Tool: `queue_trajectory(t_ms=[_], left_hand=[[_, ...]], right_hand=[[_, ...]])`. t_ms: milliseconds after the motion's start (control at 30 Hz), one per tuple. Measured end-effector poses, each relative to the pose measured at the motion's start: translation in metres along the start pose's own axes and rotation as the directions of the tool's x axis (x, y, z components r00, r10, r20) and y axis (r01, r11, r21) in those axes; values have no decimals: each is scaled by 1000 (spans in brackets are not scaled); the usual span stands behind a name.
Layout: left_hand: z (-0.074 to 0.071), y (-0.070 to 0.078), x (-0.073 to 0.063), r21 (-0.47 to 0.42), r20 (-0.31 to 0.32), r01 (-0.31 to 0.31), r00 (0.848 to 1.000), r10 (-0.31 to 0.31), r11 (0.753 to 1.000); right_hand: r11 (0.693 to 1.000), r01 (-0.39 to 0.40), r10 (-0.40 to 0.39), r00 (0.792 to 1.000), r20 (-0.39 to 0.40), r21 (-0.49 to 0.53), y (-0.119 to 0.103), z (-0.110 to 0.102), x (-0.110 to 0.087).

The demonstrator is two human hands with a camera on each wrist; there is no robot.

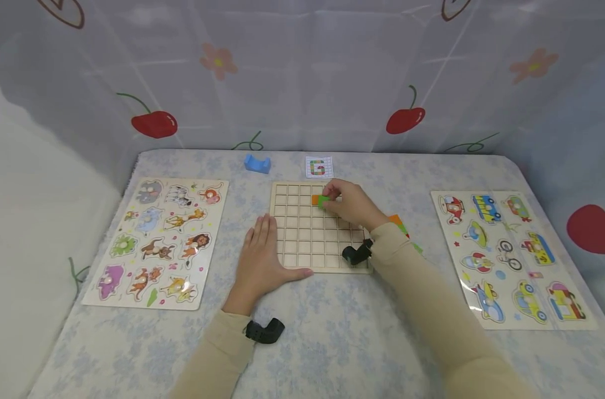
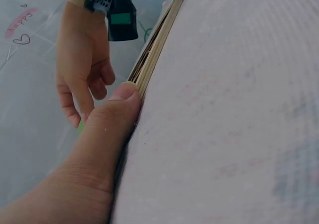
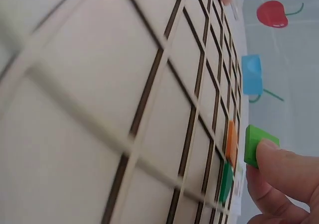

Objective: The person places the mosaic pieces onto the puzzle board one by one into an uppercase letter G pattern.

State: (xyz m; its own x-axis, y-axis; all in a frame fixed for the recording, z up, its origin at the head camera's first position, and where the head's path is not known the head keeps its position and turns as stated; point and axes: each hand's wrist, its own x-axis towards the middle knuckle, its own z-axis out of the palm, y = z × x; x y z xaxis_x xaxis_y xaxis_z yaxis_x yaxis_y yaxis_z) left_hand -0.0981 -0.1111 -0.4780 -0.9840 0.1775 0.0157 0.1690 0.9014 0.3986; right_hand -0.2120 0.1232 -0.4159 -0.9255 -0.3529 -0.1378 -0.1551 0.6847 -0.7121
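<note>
A wooden grid board (image 1: 304, 233) lies flat at the middle of the table. My left hand (image 1: 259, 260) rests at its left side, fingers straight, with the thumb (image 2: 107, 124) stretched along the near edge. Over the board's far part, my right hand (image 1: 353, 204) pinches a green square tile (image 3: 256, 143) between thumb and fingers. An orange tile (image 3: 231, 142) sits in a cell close by, and a darker green tile (image 3: 227, 181) is beside it in the right wrist view. The held tile is raised above the grid there.
Beyond the board lie a pattern card (image 1: 319, 167) with a coloured G shape and a blue notched block (image 1: 257, 164). Loose coloured tiles (image 1: 397, 220) lie right of the board, partly behind the right forearm. An animal puzzle (image 1: 182, 277) stands left, a vehicle puzzle (image 1: 492, 271) right.
</note>
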Motion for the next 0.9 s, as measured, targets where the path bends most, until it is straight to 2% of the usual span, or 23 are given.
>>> queue_trajectory(t_ms=[367, 633, 900], left_hand=[[1, 1, 1, 12, 0, -2, 1000, 2, 1000], [1, 1, 0, 24, -14, -15, 1000, 16, 1000], [0, 1, 0, 27, -11, -8, 1000, 9, 1000]], right_hand=[[1000, 14, -14, 1000, -2, -16, -13, 23, 22], [995, 55, -56, 998, -18, -79, -19, 29, 28], [992, 36, -41, 998, -39, -124, -19, 32, 29]])
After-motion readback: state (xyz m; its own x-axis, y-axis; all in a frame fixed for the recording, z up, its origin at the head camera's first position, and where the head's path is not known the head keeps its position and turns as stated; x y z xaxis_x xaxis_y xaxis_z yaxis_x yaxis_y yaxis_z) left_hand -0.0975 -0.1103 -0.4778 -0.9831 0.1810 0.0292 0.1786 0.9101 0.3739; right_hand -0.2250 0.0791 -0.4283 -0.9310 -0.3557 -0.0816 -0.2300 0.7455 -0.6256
